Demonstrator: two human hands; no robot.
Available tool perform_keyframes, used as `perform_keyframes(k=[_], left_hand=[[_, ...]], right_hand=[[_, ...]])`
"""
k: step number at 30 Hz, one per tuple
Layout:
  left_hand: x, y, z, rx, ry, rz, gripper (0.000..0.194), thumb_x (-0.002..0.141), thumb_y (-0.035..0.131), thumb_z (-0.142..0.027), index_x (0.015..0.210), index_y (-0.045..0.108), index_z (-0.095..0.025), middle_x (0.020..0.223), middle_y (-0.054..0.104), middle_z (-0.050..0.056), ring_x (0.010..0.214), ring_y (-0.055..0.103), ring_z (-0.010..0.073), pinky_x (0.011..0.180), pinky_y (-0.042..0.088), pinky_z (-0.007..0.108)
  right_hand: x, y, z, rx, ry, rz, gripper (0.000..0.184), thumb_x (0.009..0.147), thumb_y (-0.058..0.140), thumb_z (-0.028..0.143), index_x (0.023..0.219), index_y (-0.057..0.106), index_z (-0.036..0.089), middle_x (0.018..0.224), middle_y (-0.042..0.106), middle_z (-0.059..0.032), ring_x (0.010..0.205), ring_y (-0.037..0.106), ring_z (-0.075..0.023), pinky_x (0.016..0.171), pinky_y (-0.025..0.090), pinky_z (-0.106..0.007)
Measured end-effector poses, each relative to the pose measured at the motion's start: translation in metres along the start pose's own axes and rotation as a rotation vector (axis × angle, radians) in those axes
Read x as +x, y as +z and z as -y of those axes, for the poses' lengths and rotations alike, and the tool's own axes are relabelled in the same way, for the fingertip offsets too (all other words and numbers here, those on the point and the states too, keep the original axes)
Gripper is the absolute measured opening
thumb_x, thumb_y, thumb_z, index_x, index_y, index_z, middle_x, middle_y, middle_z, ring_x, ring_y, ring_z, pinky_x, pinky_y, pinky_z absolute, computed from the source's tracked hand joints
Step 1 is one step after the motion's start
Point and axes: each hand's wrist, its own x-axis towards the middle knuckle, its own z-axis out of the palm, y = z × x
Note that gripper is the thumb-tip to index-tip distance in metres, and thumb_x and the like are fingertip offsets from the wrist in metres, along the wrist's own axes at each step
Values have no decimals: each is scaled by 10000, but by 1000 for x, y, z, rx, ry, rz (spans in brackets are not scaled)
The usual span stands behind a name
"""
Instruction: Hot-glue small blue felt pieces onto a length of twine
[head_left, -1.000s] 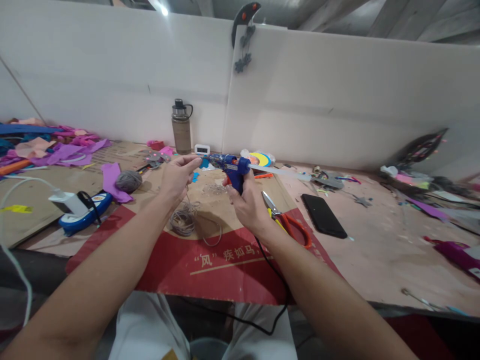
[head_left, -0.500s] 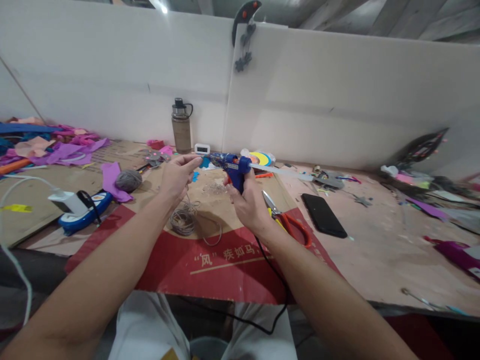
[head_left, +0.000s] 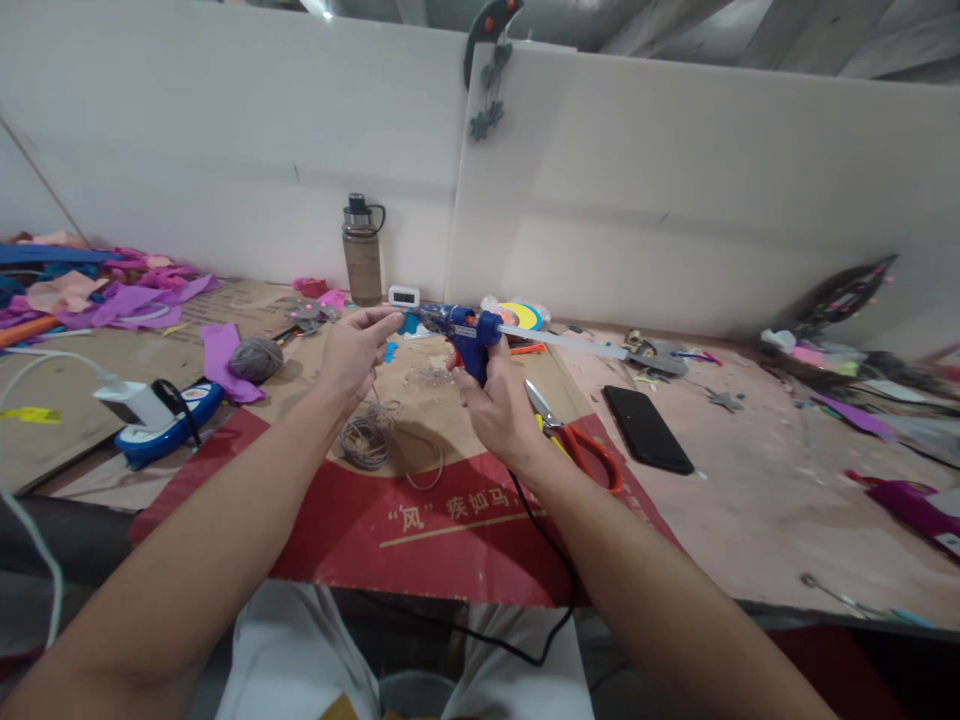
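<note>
My right hand (head_left: 504,405) is wrapped round the handle of a blue hot glue gun (head_left: 471,345), finger at its orange trigger. A long translucent glue stick (head_left: 562,341) juts out of its back, to the right. The nozzle points left, at the fingertips of my left hand (head_left: 352,350), which are closed in a pinch. A thin grey cord (head_left: 366,440) runs up from a loose coil on the cardboard to that hand. Whatever else the fingertips hold is too small to make out. Scissors (head_left: 581,450) with orange-red handles lie beside my right wrist.
A black phone (head_left: 647,430) lies right of the scissors. At the back stand a bottle (head_left: 363,255) and a small white clock (head_left: 404,297). Left are a yarn ball (head_left: 256,360), a blue power strip (head_left: 169,428) and felt scraps (head_left: 135,305). The gun's black cable (head_left: 551,545) hangs over the table edge.
</note>
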Motion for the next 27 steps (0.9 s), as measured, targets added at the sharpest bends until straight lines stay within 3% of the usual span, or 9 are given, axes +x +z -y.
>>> perform_keyframes(k=[27], left_hand=[[-1, 2, -3, 16, -3, -12, 110, 668, 754, -198, 710, 660, -159, 548, 496, -48, 378, 300, 18, 352, 167, 192]], right_hand=[[0, -1, 1, -4, -1, 4, 484, 886, 475, 230, 1357, 363, 235, 1023, 610, -89, 918, 578, -246, 781, 500, -424]])
